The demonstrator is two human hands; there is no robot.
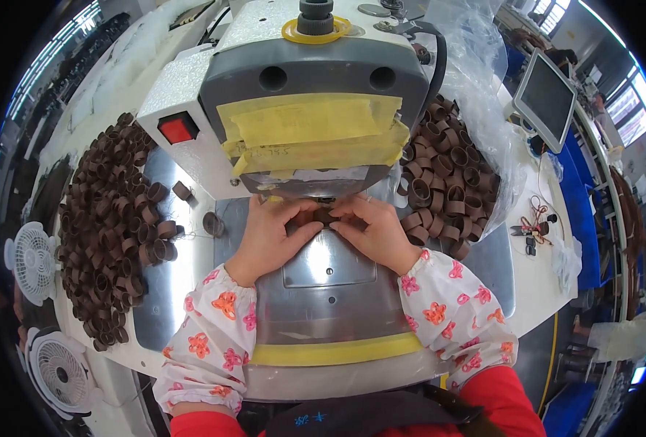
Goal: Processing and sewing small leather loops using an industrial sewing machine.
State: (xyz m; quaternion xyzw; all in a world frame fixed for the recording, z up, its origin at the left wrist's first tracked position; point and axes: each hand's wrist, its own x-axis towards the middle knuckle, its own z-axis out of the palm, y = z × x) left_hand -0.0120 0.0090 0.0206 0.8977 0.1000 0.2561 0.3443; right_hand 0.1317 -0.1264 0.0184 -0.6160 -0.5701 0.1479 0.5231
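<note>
Two arms in flowery white sleeve covers (214,320) reach over a shiny metal plate (330,291) with yellow tape along its near edge. The left hand (268,234) and the right hand (372,231) sit close together, fingers curled, pinching a small brown band (326,215) between them, right under the front of the grey sewing machine (316,80). A big heap of brown bands (112,226) lies to the left. Another heap (447,182) lies to the right, beside a clear plastic bag (483,80).

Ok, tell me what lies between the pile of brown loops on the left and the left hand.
Head view: two stray brown loops on the metal plate, between the pile and the left hand.
</note>
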